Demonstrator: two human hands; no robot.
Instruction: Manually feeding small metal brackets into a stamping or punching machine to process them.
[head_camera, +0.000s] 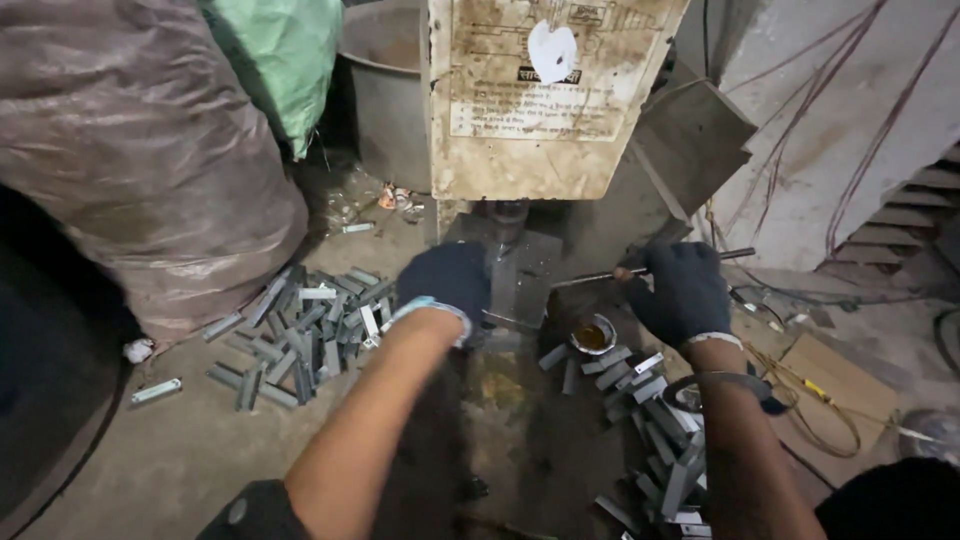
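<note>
My left hand (447, 283), in a dark glove, rests at the base plate (523, 278) of a press machine (540, 95); what it holds is hidden. My right hand (682, 292), also gloved, grips a thin metal rod (590, 279) that points left toward the press base. A heap of small grey metal pieces (305, 330) lies on the floor left of my left arm. Another heap of the same pieces (650, 420) lies under my right forearm. A small round tin with brownish liquid (593, 335) sits between my hands.
A large bulging sack (140, 150) stands at the left, with a green bag (285, 55) behind it. A grey metal tub (385, 90) is behind the press. Wires (800, 120) hang on the right wall. Cardboard and a yellow cord (830, 385) lie at the right.
</note>
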